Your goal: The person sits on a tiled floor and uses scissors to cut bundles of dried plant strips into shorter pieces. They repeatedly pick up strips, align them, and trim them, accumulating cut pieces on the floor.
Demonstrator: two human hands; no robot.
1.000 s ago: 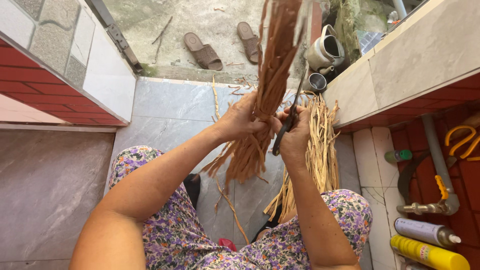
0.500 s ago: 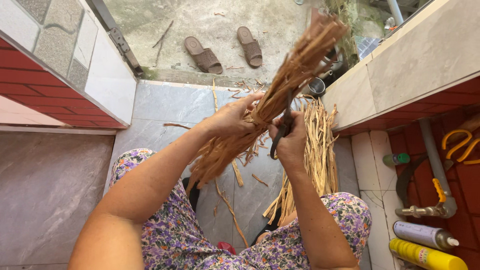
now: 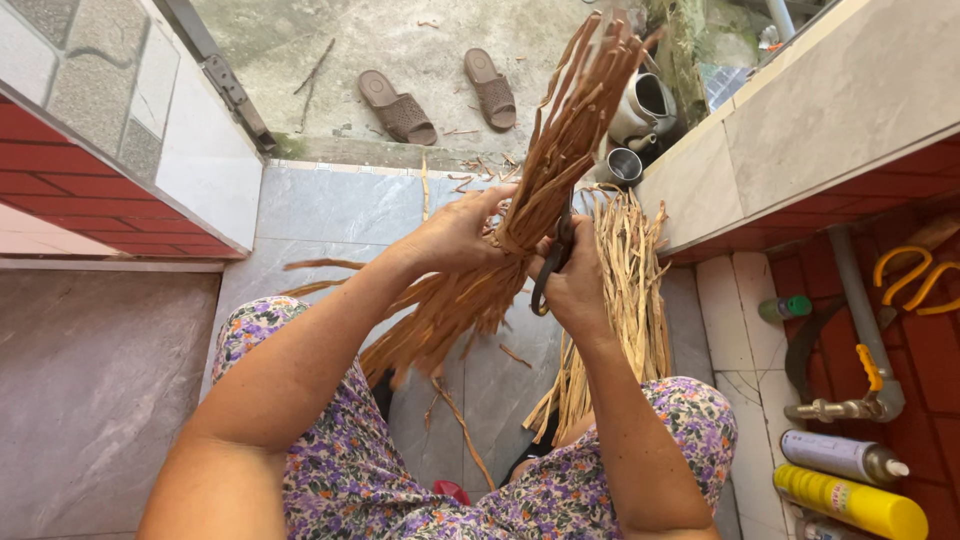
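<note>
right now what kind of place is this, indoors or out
Probably a tiled doorstep or porch of a home, opening onto a concrete yard: slippers lie outside, a water tap sits on the tiled wall, and kettles stand by the ledge.

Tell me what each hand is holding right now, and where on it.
Left hand grips the bundle of dried strips around its middle. Right hand holds dark scissors by the handles, against the bundle.

A grey tiled floor (image 3: pixel 330 215) is lit by daylight. Rough concrete ground (image 3: pixel 400 30) with two brown slippers (image 3: pixel 398 105) is seen beyond a step. Red brick walls (image 3: pixel 80 190) capped with stone are set left and right; a tap (image 3: pixel 850 408) is fixed at the right.
</note>
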